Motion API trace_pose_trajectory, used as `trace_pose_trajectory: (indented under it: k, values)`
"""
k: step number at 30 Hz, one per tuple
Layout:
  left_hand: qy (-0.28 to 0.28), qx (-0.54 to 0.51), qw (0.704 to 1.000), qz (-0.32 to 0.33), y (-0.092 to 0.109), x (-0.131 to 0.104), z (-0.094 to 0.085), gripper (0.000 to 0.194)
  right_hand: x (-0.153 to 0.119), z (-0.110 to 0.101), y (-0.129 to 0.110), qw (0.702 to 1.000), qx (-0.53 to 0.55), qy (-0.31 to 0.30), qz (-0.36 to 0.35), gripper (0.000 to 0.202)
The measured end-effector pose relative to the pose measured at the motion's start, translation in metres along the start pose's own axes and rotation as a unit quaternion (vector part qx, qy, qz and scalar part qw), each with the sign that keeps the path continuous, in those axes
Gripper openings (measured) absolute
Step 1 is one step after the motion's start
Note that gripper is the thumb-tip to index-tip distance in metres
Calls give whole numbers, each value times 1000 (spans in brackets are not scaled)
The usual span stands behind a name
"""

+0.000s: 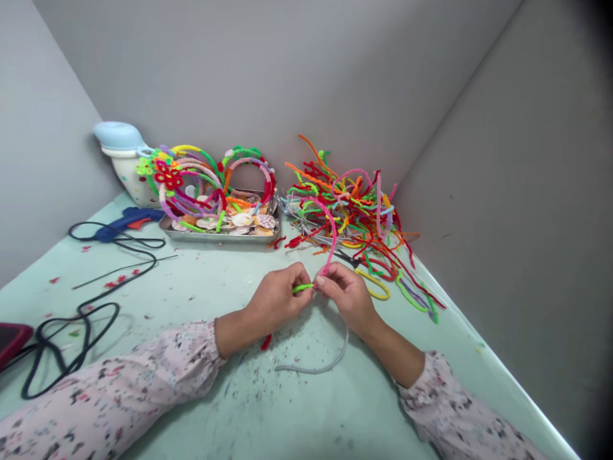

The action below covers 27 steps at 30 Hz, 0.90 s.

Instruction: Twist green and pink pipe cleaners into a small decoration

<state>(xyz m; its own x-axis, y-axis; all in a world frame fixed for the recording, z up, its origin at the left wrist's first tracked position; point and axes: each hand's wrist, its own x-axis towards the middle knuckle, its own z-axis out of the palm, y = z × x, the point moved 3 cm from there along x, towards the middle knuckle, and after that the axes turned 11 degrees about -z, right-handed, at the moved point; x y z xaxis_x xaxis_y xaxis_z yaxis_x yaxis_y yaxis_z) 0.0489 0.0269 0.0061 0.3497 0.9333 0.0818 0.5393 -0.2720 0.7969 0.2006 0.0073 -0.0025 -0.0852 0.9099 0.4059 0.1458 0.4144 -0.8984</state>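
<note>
- Two bare hands meet at the middle of the scene; the left hand (278,294) is closed around a short green piece (302,289), fingertips pinching, its palm side hidden.
- The right hand (348,297) pinches one fuzzy pink strip (332,227) between thumb and fingers; the strip arches upward, its far end over the heap behind.
- One thin grey hoop (330,367) curves below the right hand onto the table; one red end (267,342) shows below the left wrist. Whether these join inside the grip is hidden.
- Two pale floral sleeves (143,383) are cut off at the near edge.
- Just beyond the right hand, one pair of scissors (378,271) with red and yellow handles lies partly under fuzzy strips.
- Far right, a tangled heap of fuzzy strips (354,207), too many to count.
- Far left of centre, one metal tray (225,238) holds seashells (242,219) and colourful wrapped hoops (215,172), overlapping too much to count.
- Farther left, one blue glue gun (125,222), one lidded white container (127,166) and a looping black cable (153,265).
- One red-edged object (14,342) is cut off at the left edge, unidentifiable.
- All stand on one pale green table (335,415).
</note>
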Motion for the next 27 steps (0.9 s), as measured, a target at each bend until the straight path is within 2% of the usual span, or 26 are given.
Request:
trace_pose_trajectory:
  k: [6, 15, 27]
  values:
    - [17, 4, 1000, 8, 3, -3, 0, 10, 1, 1, -2, 998, 44, 4, 35, 18]
    - [36, 26, 999, 22, 6, -5, -2, 10, 1, 4, 8, 987, 133, 6, 90, 18]
    - [48, 44, 996, 65, 11, -10, -3, 11, 0, 10, 7, 944, 271, -3, 188, 17]
